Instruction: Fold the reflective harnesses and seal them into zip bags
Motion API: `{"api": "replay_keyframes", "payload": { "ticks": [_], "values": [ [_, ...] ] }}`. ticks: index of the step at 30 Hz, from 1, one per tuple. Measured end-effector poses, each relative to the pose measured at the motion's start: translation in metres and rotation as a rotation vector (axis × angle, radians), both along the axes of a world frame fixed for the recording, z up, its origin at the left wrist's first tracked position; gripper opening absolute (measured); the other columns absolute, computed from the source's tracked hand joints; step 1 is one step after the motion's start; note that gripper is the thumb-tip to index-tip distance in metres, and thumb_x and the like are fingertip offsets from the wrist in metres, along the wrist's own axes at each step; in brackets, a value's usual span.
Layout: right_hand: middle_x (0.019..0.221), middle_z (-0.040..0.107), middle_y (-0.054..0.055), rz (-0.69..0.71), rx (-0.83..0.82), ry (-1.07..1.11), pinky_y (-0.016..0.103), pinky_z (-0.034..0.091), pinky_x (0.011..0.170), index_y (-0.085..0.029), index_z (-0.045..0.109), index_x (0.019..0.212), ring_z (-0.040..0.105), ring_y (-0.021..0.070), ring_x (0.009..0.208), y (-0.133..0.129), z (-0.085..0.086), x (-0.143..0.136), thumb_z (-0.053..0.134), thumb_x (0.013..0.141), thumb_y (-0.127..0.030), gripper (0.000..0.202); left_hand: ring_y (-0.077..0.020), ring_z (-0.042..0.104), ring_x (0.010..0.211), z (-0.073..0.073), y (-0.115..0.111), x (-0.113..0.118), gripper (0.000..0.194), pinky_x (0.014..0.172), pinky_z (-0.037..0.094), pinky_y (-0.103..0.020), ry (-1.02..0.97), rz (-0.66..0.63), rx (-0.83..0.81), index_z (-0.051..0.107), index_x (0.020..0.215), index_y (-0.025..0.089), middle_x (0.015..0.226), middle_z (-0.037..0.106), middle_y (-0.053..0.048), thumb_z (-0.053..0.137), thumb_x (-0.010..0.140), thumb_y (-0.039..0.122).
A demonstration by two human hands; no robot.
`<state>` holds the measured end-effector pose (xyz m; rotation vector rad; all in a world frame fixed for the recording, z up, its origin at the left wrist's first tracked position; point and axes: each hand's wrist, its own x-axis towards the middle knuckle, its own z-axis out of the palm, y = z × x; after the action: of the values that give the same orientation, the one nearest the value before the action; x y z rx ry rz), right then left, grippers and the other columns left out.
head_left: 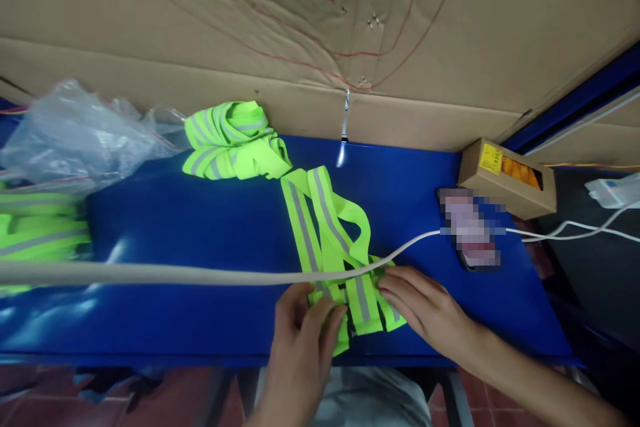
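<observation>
A bundle of fluorescent yellow-green reflective straps (327, 213) with grey stripes lies folded and looped near the front of the blue table. My left hand (305, 333) is closed at the near left part of the straps, fingers curled on the fabric. At their right side, my right hand (430, 303) pinches the fabric between thumb and fingers. Short dark pieces show between the strap ends; I cannot tell what they are. A white cable (200, 275) crosses the view above both hands and partly covers the straps.
Rolled reflective straps (235, 140) lie at the back, beside a clear plastic bag (85, 137). More folded reflective material (45, 223) sits at the left. A phone (470, 230), partly blurred out, and a small cardboard box (505, 177) occupy the right. Cardboard panels (225, 73) stand behind the blue table (190, 320).
</observation>
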<state>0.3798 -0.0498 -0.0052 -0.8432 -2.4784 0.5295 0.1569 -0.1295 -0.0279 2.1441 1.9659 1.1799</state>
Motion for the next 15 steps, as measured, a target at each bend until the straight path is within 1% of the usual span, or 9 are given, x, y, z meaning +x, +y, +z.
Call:
{"api": "replay_keyframes", "payload": {
  "ticks": [2,3,5,7,8,10,12,13,15],
  "values": [
    [0.113,0.073,0.012,0.035,0.096,-0.059,0.035,0.060,0.090,-0.014,0.063,0.122,0.072,0.0227,0.100,-0.002,0.002,0.003,0.051,0.104,-0.019,0.022,-0.0162,0.067,0.083,-0.001,-0.002,-0.004,0.016,0.067,0.061,-0.027,0.032,-0.059,-0.016,0.066,0.104,0.021,0.109,0.060,-0.008,0.051,0.099,0.017],
    [0.115,0.073,0.014,0.057,0.126,-0.095,0.038,0.060,0.090,-0.013,0.063,0.125,0.072,0.0249,0.102,-0.004,0.003,0.006,0.052,0.104,-0.023,0.025,-0.0176,0.067,0.087,-0.001,-0.004,-0.006,0.017,0.071,0.061,-0.028,0.048,-0.093,-0.041,0.067,0.106,0.022,0.109,0.063,-0.008,0.052,0.099,0.017],
    [0.119,0.073,0.015,0.082,0.147,-0.162,0.044,0.061,0.090,-0.011,0.061,0.130,0.071,0.0285,0.106,-0.009,0.004,0.010,0.054,0.103,-0.029,0.033,-0.0221,0.068,0.097,-0.002,-0.011,-0.008,0.019,0.078,0.061,-0.032,0.097,-0.151,-0.080,0.068,0.110,0.021,0.111,0.067,-0.009,0.055,0.099,0.030],
    [0.123,0.072,0.016,0.080,0.123,-0.210,0.045,0.061,0.091,-0.012,0.060,0.133,0.071,0.0296,0.108,-0.014,0.003,0.012,0.055,0.102,-0.030,0.036,-0.0264,0.067,0.103,-0.002,-0.017,-0.007,0.032,0.087,0.058,-0.038,0.177,-0.147,-0.054,0.069,0.110,0.020,0.113,0.069,-0.010,0.056,0.097,0.047],
    [0.124,0.071,0.015,0.073,0.102,-0.218,0.045,0.062,0.091,-0.012,0.059,0.135,0.070,0.0294,0.109,-0.017,0.003,0.013,0.056,0.102,-0.030,0.037,-0.0273,0.067,0.105,-0.003,-0.019,-0.005,0.035,0.094,0.055,-0.041,0.211,-0.127,-0.027,0.070,0.109,0.020,0.113,0.071,-0.010,0.058,0.096,0.050],
    [0.126,0.070,0.014,0.049,0.034,-0.202,0.044,0.062,0.093,-0.015,0.058,0.136,0.069,0.0285,0.112,-0.021,0.002,0.013,0.057,0.101,-0.029,0.038,-0.0262,0.066,0.109,-0.003,-0.021,0.001,0.030,0.111,0.044,-0.043,0.237,-0.114,0.040,0.070,0.108,0.019,0.112,0.074,-0.008,0.063,0.094,0.044],
    [0.129,0.068,0.013,0.009,-0.079,-0.173,0.041,0.061,0.097,-0.018,0.057,0.138,0.067,0.0263,0.117,-0.023,0.003,0.014,0.057,0.101,-0.028,0.038,-0.0241,0.064,0.117,-0.004,-0.019,0.005,0.028,0.122,0.032,-0.041,0.235,-0.165,0.074,0.068,0.114,0.014,0.119,0.073,-0.009,0.064,0.095,0.034],
    [0.132,0.067,0.012,-0.011,-0.144,-0.165,0.039,0.060,0.100,-0.019,0.056,0.139,0.066,0.0249,0.120,-0.024,0.005,0.014,0.056,0.101,-0.027,0.039,-0.0239,0.062,0.123,-0.004,-0.017,0.006,0.031,0.124,0.028,-0.040,0.248,-0.220,0.078,0.066,0.119,0.011,0.124,0.072,-0.011,0.062,0.096,0.032],
    [0.137,0.064,0.009,-0.032,-0.257,-0.172,0.035,0.057,0.105,-0.024,0.053,0.143,0.063,0.0226,0.126,-0.024,0.010,0.016,0.055,0.102,-0.026,0.041,-0.0268,0.056,0.132,-0.004,-0.013,0.004,0.032,0.125,0.026,-0.046,0.284,-0.310,0.087,0.063,0.122,0.011,0.133,0.066,-0.016,0.062,0.095,0.027]
  ]
}}
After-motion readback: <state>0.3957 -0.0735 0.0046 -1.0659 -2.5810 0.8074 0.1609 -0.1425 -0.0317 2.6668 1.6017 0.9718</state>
